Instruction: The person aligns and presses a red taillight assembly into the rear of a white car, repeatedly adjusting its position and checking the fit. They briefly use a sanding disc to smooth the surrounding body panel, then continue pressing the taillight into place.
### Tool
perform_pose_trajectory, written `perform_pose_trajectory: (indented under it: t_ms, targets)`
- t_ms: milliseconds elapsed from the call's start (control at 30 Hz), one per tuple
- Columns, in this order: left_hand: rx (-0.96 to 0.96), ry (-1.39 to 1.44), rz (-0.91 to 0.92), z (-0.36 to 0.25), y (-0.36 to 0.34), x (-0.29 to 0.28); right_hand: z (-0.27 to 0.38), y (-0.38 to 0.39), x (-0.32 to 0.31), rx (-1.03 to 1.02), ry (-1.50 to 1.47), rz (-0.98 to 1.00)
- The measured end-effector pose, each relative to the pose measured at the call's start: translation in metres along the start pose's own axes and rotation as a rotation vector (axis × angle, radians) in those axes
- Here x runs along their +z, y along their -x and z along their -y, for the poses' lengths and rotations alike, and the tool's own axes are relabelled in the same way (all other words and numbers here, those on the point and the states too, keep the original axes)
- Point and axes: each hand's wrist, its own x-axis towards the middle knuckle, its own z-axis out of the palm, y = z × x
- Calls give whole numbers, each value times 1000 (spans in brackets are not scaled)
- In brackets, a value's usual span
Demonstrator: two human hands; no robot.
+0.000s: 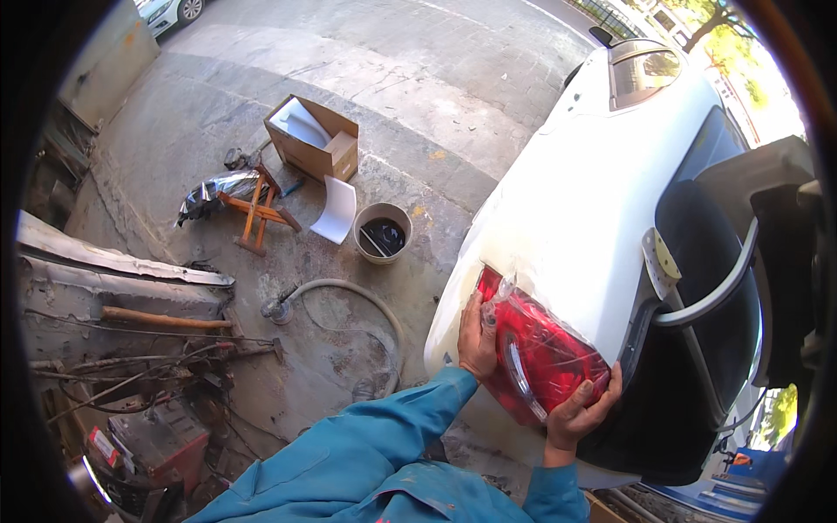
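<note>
A red tail light [554,353] with a clear curved strip sits at the rear corner of a white car [558,218]. What looks like crinkled clear film covers part of its face. My left hand [477,340] grips the light's left edge, with the fingers pointing up along it. On the lower right edge, my right hand [582,413] holds the light with its fingers bent round the side. The back of the light is hidden, so I cannot tell whether it is seated in the body.
The raised tailgate [776,174] stands at the right. On the floor are a bucket of dark liquid [382,234], a cardboard box [318,144], a wooden folding stool [257,209], a sanding tool with a hose [277,309] and white sheet [335,210]. Cables and a battery [161,436] lie at the lower left.
</note>
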Motion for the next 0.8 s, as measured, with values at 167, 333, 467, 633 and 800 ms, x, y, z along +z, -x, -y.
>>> perform_pose_trajectory:
  t_ms: [167,333,467,633,800]
  targets:
    - [84,29,-19,1,-1,-4,-3,11,-6,35,62,43]
    - [90,43,-4,5,-3,-8,-9,16,-3,77,78,80]
    - [111,39,2,9,-7,-8,-7,13,-2,108,55,81]
    - [134,56,1,9,-9,-9,-8,10,-4,92,61,83]
    - [158,60,-5,13,-11,-11,-8,10,-4,86,67,86]
